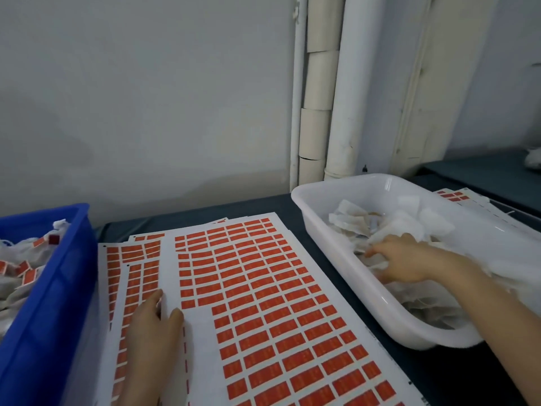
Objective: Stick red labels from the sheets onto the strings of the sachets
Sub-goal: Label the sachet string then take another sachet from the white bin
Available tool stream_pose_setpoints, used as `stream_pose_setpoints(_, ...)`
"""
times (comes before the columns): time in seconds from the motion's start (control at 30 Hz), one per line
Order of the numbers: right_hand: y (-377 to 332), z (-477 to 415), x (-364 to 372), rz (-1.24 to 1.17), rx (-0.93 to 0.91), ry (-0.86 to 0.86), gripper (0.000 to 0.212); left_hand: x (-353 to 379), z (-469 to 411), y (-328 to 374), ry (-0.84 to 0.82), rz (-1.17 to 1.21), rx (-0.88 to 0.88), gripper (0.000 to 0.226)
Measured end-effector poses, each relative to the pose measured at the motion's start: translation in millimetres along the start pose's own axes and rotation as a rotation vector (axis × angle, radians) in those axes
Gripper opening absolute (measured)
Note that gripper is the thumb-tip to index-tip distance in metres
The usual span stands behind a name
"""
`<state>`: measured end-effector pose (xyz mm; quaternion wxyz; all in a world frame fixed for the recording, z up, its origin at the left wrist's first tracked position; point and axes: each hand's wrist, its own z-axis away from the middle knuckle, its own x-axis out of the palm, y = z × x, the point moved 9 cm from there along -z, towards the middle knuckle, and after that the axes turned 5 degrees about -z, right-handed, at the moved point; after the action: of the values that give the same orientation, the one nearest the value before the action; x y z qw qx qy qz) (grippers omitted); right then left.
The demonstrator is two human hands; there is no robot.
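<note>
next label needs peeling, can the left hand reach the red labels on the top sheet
Likely yes: the left hand rests at the top sheet's edge, with uncovered red labels right beside its fingertips.

Overlapping red label sheets [263, 288] lie flat; white sachets [409, 224] lie heaped in the white tub [345, 268].

Left grip [152, 326], right grip [407, 259] — bare, forearms [483, 312] too.

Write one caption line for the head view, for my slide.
Right hand reaches among sachets in the white tub; left hand rests on the red label sheet.
</note>
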<state>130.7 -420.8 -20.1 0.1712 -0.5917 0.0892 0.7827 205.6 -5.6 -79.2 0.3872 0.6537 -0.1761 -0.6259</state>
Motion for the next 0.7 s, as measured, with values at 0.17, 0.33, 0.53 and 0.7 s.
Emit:
stream_pose_setpoints(0.17, 17.0, 5.7, 17.4, -0.013, 0.044, -0.026, 0.061, -0.7, 4.0, 2.5, -0.004, -0.011, -0.004, 0.051)
stream_pose_setpoints(0.33, 30.5, 14.9, 40.1, -0.091, 0.051, -0.197, 0.049, 0.1, 7.3, 5.1, -0.008, -0.018, 0.005, 0.052)
stream_pose_setpoints(0.53, 39.3, 16.8, 42.3, -0.126, 0.064, -0.12, 0.035, -0.5, 10.2, 5.5, -0.014, 0.005, 0.017, 0.051)
stream_pose_setpoints(0.7, 30.4, 12.3, 30.3, -0.042, -0.005, -0.026, 0.015, -1.2, 10.5, 4.6, -0.015, 0.028, 0.01, 0.05)
